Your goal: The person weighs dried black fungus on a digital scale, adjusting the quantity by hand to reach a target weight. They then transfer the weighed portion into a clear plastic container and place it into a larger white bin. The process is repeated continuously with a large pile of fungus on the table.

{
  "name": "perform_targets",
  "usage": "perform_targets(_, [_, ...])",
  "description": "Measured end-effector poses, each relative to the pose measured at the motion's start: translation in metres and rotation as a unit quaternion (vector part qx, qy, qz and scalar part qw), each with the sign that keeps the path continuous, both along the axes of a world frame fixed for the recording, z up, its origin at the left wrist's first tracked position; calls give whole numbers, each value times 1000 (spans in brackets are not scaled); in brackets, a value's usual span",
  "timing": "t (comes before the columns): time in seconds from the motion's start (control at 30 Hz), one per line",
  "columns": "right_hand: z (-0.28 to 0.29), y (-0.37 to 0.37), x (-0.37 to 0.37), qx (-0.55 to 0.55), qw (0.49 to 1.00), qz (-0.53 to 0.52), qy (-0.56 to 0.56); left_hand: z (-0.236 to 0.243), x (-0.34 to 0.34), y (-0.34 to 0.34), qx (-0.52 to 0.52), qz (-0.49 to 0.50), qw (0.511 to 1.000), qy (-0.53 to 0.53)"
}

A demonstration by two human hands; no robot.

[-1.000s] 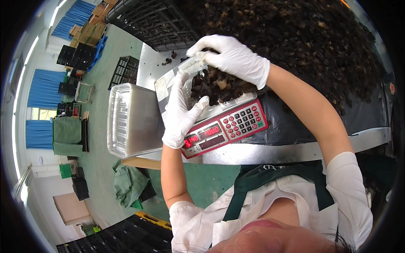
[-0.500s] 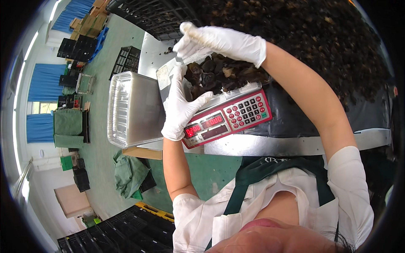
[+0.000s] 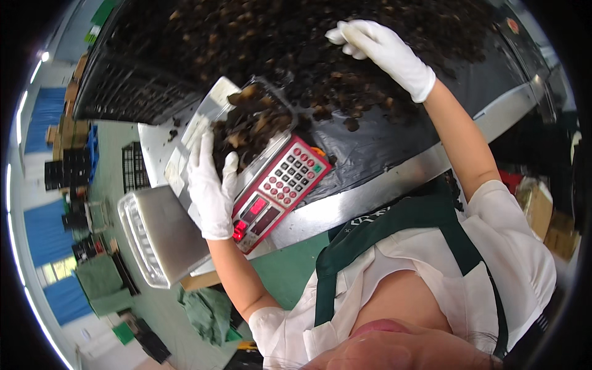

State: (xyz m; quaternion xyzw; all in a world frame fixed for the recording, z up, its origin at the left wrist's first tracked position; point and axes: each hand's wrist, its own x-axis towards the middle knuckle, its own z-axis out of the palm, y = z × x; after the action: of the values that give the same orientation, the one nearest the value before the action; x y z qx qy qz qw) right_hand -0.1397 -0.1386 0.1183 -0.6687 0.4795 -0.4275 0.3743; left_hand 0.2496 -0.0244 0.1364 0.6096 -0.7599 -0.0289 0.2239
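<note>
A clear plastic tray filled with dark brown wood ear mushrooms sits on a red and silver weighing scale with lit red digits. White gloves cover both hands. My left hand rests against the tray's left side, fingers stretched out and thumb apart. Over at the far right, my right hand is above the large pile of loose wood ears, its fingers curled together. What they hold, if anything, is hidden.
A stack of clear plastic trays stands left of the scale, at the table's edge. A black plastic crate is behind it at the far left. Dark plastic sheeting covers the table right of the scale, inside a metal rim.
My right hand has left the tray and moved right, over the pile. My left hand stays by the tray. The whole view has turned, so the scale appears lower left and more tilted.
</note>
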Motion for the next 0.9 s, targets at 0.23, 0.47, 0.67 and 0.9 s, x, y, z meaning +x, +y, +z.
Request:
perform_targets(0.23, [-66, 81, -57, -78, 971, -98, 204, 1, -11, 6, -26, 71, 997, -17])
perform_targets(0.47, [-78, 78, 10, -181, 885, 45, 426, 4, -49, 46, -138, 107, 979, 107])
perform_targets(0.67, [-100, 73, 11, -248, 903, -1, 352, -29, -139, 90, -109, -104, 985, 80])
perform_targets(0.9, [-93, 103, -14, -283, 900, -13, 331, -98, -207, 70, -31, -163, 974, 157])
